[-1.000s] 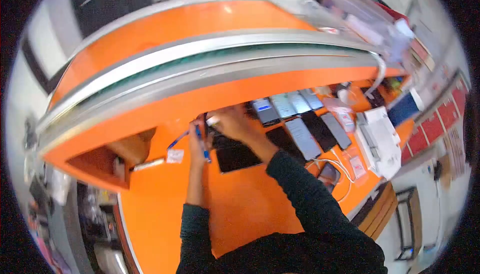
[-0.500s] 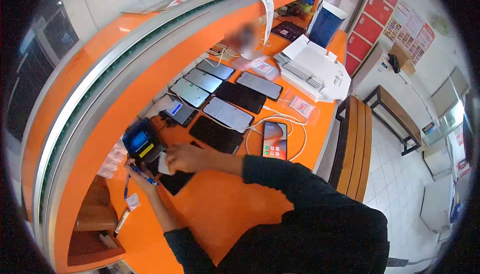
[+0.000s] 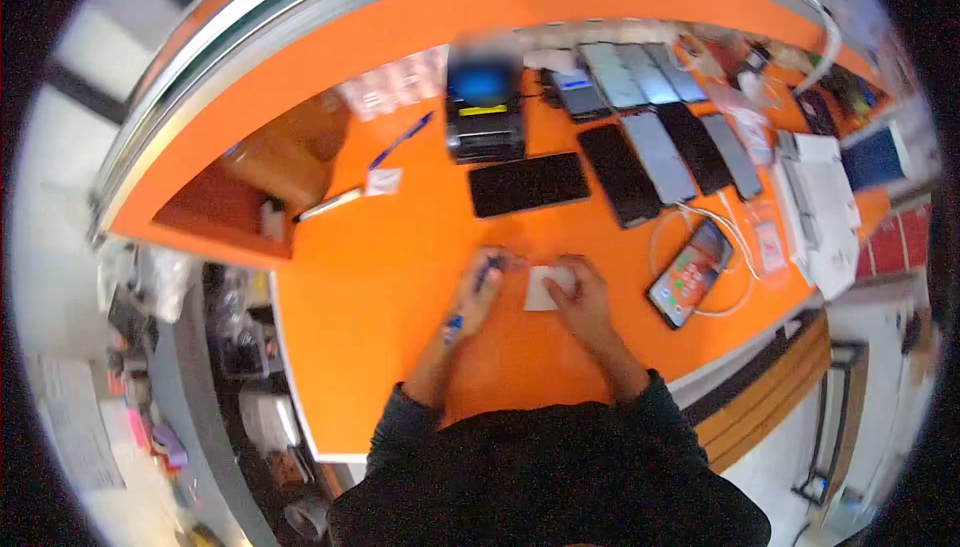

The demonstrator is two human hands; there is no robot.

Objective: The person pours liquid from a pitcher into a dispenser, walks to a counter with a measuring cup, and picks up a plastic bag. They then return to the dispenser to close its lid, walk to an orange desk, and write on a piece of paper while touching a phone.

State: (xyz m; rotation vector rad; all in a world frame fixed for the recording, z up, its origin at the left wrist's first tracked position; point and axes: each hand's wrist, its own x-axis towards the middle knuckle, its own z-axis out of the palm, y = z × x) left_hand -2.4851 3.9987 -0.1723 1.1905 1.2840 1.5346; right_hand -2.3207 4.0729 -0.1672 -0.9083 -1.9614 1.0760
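My left hand is closed around a blue pen above the orange counter. Facing it, my right hand pinches a small white paper slip between thumb and fingers. A narrow gap separates the two hands. Beyond them a dark phone lies flat, and behind it stands a black terminal with a blue screen. To the right of my right hand lies a phone with its screen lit.
Several phones, among them a dark one, lie in rows at the back right. White cables loop beside the lit phone. A white box stands at the right end. A second blue pen and a marker lie at left.
My view has swung round, showing the counter's left end. Both hands have drawn back from the terminal toward my body. The white slip has come along in my right hand, the pen in my left.
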